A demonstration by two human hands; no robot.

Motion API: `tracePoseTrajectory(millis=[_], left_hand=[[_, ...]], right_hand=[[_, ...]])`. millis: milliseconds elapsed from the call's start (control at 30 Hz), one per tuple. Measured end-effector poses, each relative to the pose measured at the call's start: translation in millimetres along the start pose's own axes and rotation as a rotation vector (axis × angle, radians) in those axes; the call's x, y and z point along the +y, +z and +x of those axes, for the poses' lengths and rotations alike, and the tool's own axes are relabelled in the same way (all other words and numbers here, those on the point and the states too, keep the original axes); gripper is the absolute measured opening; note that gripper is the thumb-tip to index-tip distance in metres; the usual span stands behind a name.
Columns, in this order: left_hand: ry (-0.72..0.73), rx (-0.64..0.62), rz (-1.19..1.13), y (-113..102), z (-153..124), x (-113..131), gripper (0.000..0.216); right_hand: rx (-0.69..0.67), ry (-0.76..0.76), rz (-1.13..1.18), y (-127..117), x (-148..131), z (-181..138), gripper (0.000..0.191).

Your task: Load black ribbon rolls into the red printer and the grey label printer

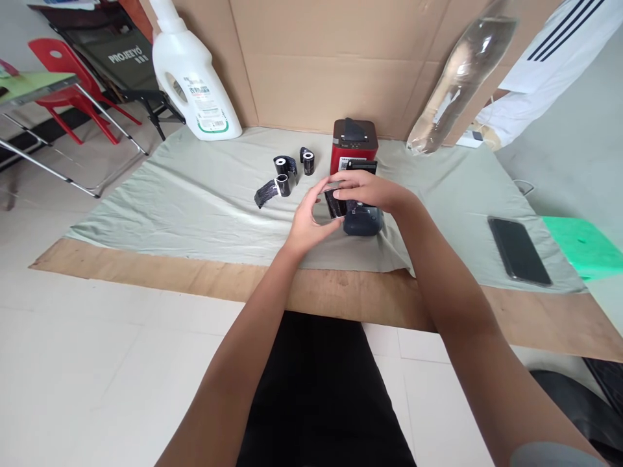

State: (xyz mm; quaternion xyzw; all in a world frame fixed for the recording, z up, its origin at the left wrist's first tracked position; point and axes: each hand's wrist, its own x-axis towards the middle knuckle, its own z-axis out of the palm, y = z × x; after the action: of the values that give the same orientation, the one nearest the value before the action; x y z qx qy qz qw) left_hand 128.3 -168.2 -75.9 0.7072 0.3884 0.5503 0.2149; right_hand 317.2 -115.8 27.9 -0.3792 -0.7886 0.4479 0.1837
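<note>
My left hand [311,220] curves around a small roll of black film [335,204], thumb below and fingers above. My right hand [367,188] reaches over from the right, with fingertips on the same roll. Just under my right hand sits a small dark printer-like device [364,220], its black lid [363,166] raised behind. My hand covers much of its inside. A red box-shaped device [354,146] with a black top stands behind. To the left lie more black film rolls: one [283,185] with a loose tail, another [281,165] and a third [308,163].
A grey-green cloth [204,201] covers the wooden board [160,272]. A white detergent bottle [195,78] stands back left before a cardboard wall [331,71]. A clear plastic-wrapped item [457,84] leans back right. A dark phone [519,251] lies near the right edge.
</note>
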Motion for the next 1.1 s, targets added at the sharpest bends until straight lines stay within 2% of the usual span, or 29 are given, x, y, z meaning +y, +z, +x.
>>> tracePoseTrajectory(millis=[133,367,600,733,900,1000,1100], left_hand=[[-0.032,0.042,0.023,1.4,-0.6,-2.4,0.089],[-0.043,0.097,0.033,1.5,-0.7,-8.7,0.09],[-0.113,0.139,0.088,-0.9,-0.3,-6.2,0.078],[-0.103,0.105,0.153,-2.5,0.8,-2.5,0.075],[-0.115,0.068,0.211,-4.6,-1.1,-2.6,0.082],[-0.092,0.065,0.23,-4.0,-2.8,-3.4,0.086],[-0.059,0.072,0.267,-2.7,-3.5,-2.3,0.083]], right_hand=[[0.006,0.1,-0.009,0.0,-0.5,0.4,0.05],[-0.01,0.055,-0.017,-0.8,8.4,4.3,0.048],[0.111,0.087,-0.203,-3.0,8.8,7.7,0.042],[0.186,0.1,-0.26,-0.9,7.4,7.6,0.039],[0.173,0.016,-0.336,13.4,-3.9,4.1,0.037],[0.126,-0.023,-0.261,21.6,-12.4,3.4,0.034],[0.093,-0.03,-0.072,26.0,-9.8,8.2,0.028]])
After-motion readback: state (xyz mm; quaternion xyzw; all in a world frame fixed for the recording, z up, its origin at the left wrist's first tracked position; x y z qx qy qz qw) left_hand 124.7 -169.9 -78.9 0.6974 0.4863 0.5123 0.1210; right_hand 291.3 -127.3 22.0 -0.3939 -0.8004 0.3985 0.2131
